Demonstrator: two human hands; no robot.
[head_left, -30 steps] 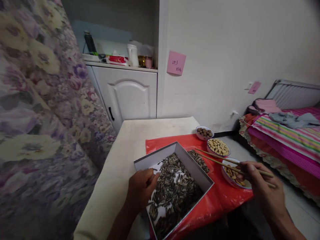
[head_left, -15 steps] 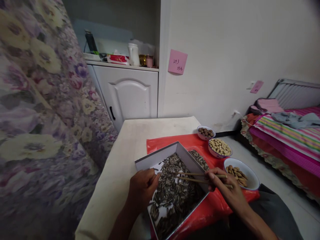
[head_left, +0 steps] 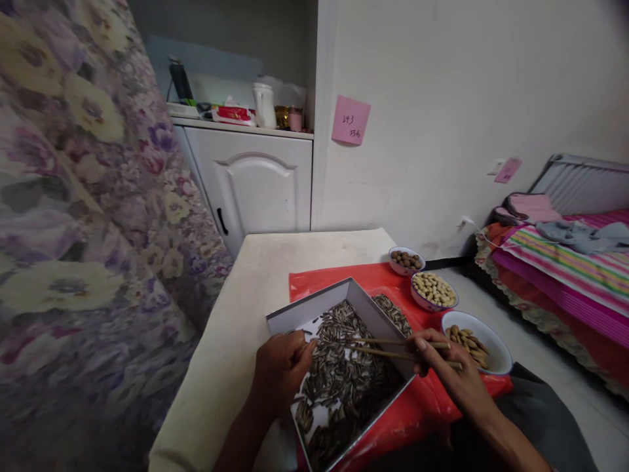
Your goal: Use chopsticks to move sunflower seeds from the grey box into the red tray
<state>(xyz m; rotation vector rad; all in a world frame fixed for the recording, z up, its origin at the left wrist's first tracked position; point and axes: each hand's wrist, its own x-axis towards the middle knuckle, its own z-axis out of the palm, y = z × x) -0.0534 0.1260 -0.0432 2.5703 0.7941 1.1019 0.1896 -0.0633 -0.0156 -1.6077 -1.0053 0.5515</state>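
A white shallow box [head_left: 322, 301] of striped sunflower seeds [head_left: 344, 377] sits tilted on a red plastic sheet [head_left: 363, 452]. My left hand [head_left: 284, 360] is closed over the box's left wall, fingers curled around its edge. In my right hand [head_left: 437, 360] is a pair of wooden chopsticks [head_left: 381, 347], held across the box's right wall with the tips down at the seeds. Whether a seed is between the tips is too small to tell. Just beyond the right wall lies a clear tray of more sunflower seeds [head_left: 393, 313].
Along the table's right side stand a bowl of brown oblong nuts [head_left: 498, 351], a bowl of pale peanuts [head_left: 457, 300] and a bowl of round brown nuts [head_left: 421, 257]. A floral curtain [head_left: 98, 262] hangs left, a cabinet [head_left: 260, 183] stands behind, and a bed [head_left: 565, 275] is at right.
My right hand has moved left with the chopsticks, from above the oblong-nut bowl to over the box, lowering their tips to the seeds. My left hand has stayed at the box.
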